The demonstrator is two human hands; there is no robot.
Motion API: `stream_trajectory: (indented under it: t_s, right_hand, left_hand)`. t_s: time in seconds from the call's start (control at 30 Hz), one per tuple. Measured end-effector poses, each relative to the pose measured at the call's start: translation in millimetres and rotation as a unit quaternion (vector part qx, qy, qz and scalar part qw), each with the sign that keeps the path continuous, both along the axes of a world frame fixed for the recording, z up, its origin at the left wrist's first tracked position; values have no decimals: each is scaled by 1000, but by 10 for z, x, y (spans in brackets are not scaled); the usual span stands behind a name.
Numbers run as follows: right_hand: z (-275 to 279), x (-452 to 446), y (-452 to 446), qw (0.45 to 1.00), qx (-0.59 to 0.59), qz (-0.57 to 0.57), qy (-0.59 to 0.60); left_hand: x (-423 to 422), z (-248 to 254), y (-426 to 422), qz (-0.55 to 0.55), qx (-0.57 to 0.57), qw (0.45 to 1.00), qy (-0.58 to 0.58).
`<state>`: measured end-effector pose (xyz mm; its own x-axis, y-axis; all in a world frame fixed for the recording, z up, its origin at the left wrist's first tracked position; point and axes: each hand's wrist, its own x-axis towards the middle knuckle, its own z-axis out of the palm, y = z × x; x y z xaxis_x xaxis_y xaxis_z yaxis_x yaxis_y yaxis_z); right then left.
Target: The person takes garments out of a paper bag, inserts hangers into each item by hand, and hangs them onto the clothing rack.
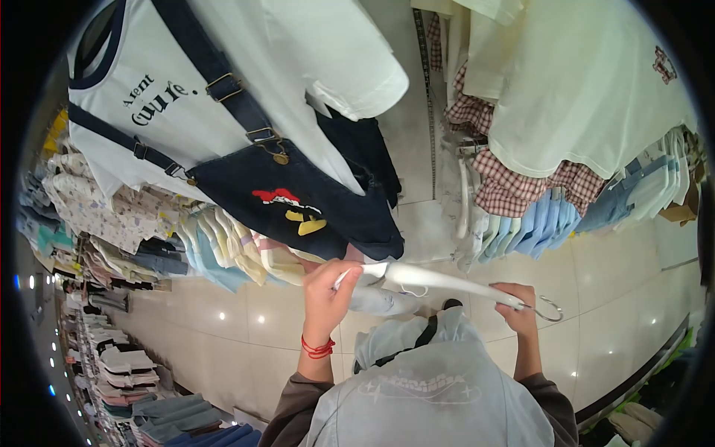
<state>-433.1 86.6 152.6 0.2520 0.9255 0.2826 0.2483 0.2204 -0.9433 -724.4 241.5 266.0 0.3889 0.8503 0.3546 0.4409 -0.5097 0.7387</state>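
Note:
A white clothes hanger stretches between my two hands in front of my chest, its metal hook pointing right. My left hand, with a red cord bracelet on the wrist, is closed on the hanger's left end; a white bit shows between thumb and fingers. The fingers of my right hand wrap the hanger near the base of the hook. Just beyond my left hand hang dark denim overalls over a white printed T-shirt.
Racks of pale children's clothes stand on the left. A cream top with checked trim and blue garments hang on the right. Folded clothes lie at lower left. Tiled floor lies below.

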Motion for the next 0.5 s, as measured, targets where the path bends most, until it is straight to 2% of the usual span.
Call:
stream_trajectory:
  t_s: [0.03,0.13,0.23,0.33,0.4,0.5]
  right_hand:
    - [13,-6,35,999,5,-15,-36]
    - [50,11,102,999,19,27,5]
    - [109,-42,188,996,24,10,-83]
    - [129,-56,207,993,2,-20,-120]
    - [115,-52,229,995,52,15,-84]
    - [213,-81,262,992,67,85,-67]
  left_hand:
    - [37,53,-33,-9,-10,1000,-2]
    - [140,144,-95,-36,-19,999,-19]
    - [199,172,-137,-64,7,998,-27]
    - [248,207,-174,-77,34,996,-16]
    - [258,188,-182,-70,45,996,-32]
    - [303,235,-229,-111,44,992,39]
